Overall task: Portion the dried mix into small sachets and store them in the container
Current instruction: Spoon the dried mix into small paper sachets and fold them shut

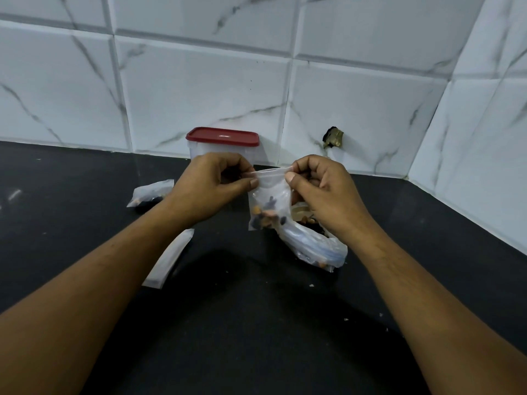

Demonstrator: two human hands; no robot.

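A small clear sachet with dark and orange dried pieces in its bottom hangs above the black counter. My left hand pinches its top left corner and my right hand pinches the top right, both along the zip strip. Below my right hand lies the larger plastic bag of dried mix, open and slumped. A filled sachet lies to the left, partly behind my left wrist. A flat empty sachet lies beside my left forearm. The clear container with a red lid stands shut against the wall.
The black counter carries a few pale crumbs near the front right. White marble tiles back the counter and turn a corner at the right. A dark broken fitting sticks out of the wall right of the container.
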